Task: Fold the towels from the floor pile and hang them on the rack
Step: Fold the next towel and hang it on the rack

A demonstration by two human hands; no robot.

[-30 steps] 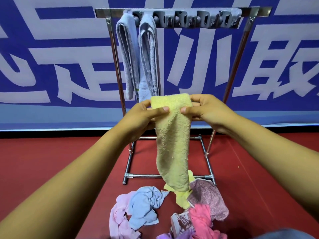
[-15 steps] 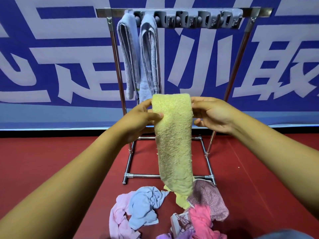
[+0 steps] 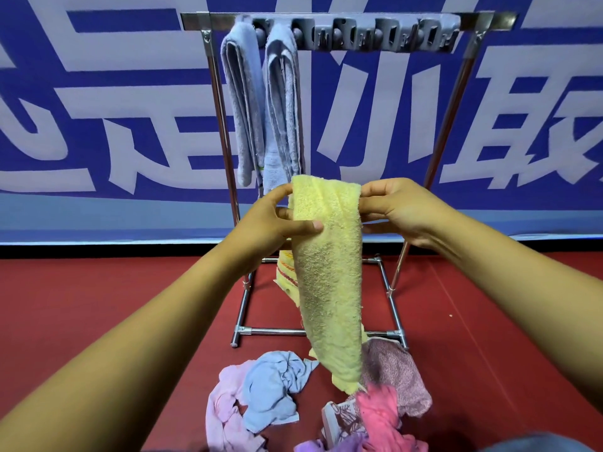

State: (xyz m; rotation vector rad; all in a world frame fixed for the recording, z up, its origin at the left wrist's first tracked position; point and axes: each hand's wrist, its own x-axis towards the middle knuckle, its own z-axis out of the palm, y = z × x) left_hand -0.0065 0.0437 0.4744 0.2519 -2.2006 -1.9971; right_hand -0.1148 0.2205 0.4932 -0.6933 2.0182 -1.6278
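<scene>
At the centre of the frame, the left hand (image 3: 270, 223) and right hand (image 3: 396, 208) each pinch a top corner of a folded yellow towel (image 3: 329, 272), grips closed on the cloth. It hangs down over the floor pile (image 3: 313, 396) at the lower centre. Behind it stands the rack (image 3: 352, 19), with two grey-blue towels (image 3: 261, 102) hung at the upper left of its bar.

Folded yellow towel (image 3: 329, 272), hanging lengthwise
</scene>
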